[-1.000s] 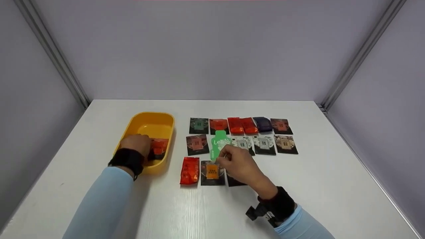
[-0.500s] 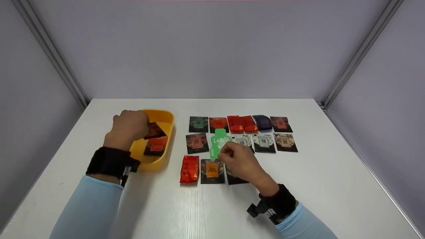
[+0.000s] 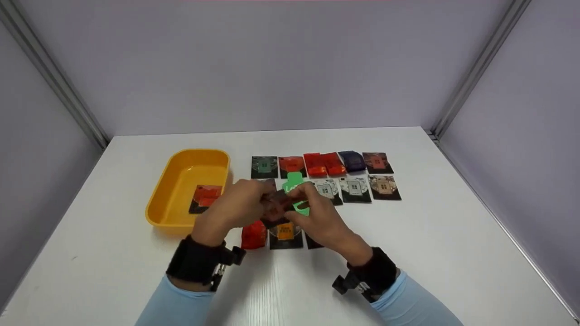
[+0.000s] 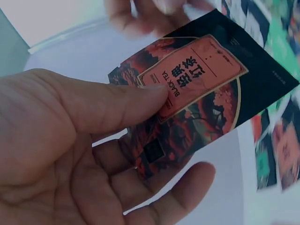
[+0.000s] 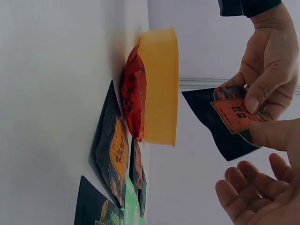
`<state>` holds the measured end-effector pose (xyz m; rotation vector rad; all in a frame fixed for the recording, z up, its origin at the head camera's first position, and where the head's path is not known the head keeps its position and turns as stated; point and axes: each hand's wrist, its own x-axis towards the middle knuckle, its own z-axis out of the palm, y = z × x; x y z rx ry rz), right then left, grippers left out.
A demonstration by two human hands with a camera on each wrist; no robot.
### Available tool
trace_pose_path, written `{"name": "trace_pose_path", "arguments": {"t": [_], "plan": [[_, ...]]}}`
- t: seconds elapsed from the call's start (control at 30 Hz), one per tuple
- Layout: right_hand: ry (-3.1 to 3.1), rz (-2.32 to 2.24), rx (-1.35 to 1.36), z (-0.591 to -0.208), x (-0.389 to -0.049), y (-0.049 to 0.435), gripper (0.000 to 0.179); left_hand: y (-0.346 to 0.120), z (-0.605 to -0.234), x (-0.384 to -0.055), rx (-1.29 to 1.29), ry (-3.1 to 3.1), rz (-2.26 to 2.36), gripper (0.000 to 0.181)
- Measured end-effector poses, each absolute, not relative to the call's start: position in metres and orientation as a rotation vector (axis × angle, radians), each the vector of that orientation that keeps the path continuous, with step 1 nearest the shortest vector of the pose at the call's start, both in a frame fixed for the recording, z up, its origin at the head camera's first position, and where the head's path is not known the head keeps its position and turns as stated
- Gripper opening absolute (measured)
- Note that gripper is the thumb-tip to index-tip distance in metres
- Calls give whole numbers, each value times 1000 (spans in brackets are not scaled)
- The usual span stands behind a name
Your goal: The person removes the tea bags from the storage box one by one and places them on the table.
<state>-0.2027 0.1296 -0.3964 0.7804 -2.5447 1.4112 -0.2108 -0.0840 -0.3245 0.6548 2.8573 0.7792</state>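
My left hand [image 3: 235, 203] pinches a dark tea sachet [image 4: 197, 70] with a red label reading "BLACK TEA", the thumb lying across its face. My right hand [image 3: 322, 217] is at the sachet's other end, its thumb overlapping the edge in the right wrist view. The other right fingers [image 5: 246, 183] are spread below, apart from the sachet. Both hands are above rows of sachets. Under them are a shiny red packet [image 3: 254, 235], an orange-labelled sachet [image 3: 285, 237] and a green tag [image 3: 293, 179], partly covered by the hands.
A yellow tray [image 3: 156, 206] stands on the white table [image 3: 81, 253] at left, with one red-labelled sachet [image 3: 206, 197] inside. Behind the hands lie several sachets, red packets [image 3: 316, 165] and a dark purple packet [image 3: 352, 161]. Grey walls enclose the back and sides.
My left hand has lifted the dark sachet out of the yellow tray and carried it right to my right hand. The right hand's fingers have spread. The head view has shifted slightly.
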Motion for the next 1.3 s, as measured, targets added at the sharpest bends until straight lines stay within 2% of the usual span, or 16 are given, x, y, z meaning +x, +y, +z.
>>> {"name": "trace_pose_path", "arguments": {"t": [0.1, 0.27, 0.37, 0.43, 0.53, 0.63, 0.9, 1.03, 1.17, 1.3], "plan": [[-2513, 1462, 742, -397, -202, 130, 35, -72, -335, -213, 630, 2794, 998, 12], [-2376, 1640, 603, -397, -204, 134, 43, -62, -354, -217, 352, 2635, 1505, 47], [-2319, 1697, 554, -398, -206, 137, 35, -59, -363, -216, 274, 2592, 1664, 56], [-2307, 1688, 540, -399, -207, 138, 24, -57, -368, -214, 269, 2587, 1709, 47], [-2320, 1678, 524, -401, -207, 140, 11, -54, -374, -211, 294, 2603, 1724, 23], [-2349, 1706, 526, -404, -207, 142, 6, -51, -377, -210, 314, 2615, 1735, 10], [-2393, 1747, 566, -408, -209, 149, 11, -43, -381, -209, 408, 2722, 1633, 13], [-2416, 1702, 527, -410, -209, 160, 11, -37, -388, -205, 467, 2754, 1560, 25], [-2461, 1575, 401, -411, -211, 183, 13, -26, -399, -198, 575, 2838, 1257, 38], [-2565, 1437, 259, -414, -213, 213, 12, -8, -413, -187, 817, 2940, 770, 38]]}}
